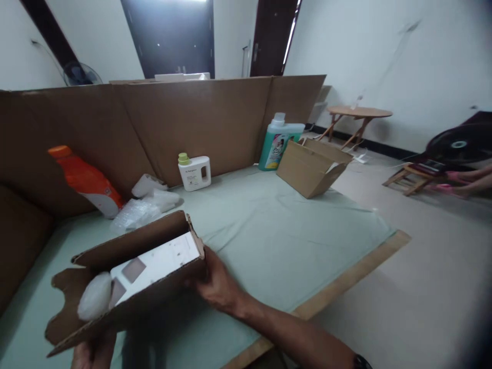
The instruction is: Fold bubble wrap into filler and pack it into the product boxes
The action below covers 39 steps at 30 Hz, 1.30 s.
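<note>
I hold an open cardboard box (126,246) above the green-covered table (277,230). My right hand (217,287) grips its right end and underside. My left hand (92,351) holds the box's lower left edge, mostly hidden under a flap. Inside the box lie a white carton with grey squares (157,266) and a wad of white bubble wrap (94,296).
An orange bottle (86,180) leans on the cardboard wall (215,118) at left, beside loose bubble wrap (144,207). A small white bottle (195,172), a green detergent jug (277,141) and a second open box (311,166) stand farther back. A round table (359,113) and a stool (413,177) stand on the floor at right, where another person's arm (472,179) reaches in.
</note>
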Motion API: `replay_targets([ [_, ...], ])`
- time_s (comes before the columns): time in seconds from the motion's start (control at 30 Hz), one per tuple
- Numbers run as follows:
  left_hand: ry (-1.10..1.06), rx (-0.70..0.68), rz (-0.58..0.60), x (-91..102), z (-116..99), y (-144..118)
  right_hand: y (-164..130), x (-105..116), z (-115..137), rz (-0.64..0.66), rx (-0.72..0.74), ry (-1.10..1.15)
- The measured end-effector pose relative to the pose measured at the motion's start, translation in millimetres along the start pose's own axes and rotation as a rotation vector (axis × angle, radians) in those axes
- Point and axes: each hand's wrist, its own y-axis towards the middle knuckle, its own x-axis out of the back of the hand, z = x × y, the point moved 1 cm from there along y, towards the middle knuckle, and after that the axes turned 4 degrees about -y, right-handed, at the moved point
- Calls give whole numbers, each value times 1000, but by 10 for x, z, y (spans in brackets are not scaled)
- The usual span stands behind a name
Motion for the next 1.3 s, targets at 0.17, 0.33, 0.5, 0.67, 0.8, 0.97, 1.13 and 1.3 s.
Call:
replay_targets([
  [0.17, -291, -16, 10, -301, -628, 109, 74, 173, 55, -104, -82, 2],
  [0.33, -412, 29, 181, -547, -680, 21, -60, 520, 113, -217, -171, -232],
  [0.5, -362, 50, 32, -252, -567, -44, -49, 223, 72, -67, -100, -223],
  [0.67, -407, 47, 109, -496, -674, -178, 217, 483, -241, -45, -163, -122],
  [0.8, -329, -13, 217, -757, -721, -666, 482, 874, -431, 73, -188, 29],
  [0.97, -232, -210, 262, -655, -586, -927, 893, 889, -541, 139, -125, 91],
  [1.13, -251, -94, -20, -623, -338, -393, 797, 743, -583, -70, -124, -111],
  [1.3, -281, 37, 253, -896, -261, -384, -177, 697, -550, -133, -261, -184],
])
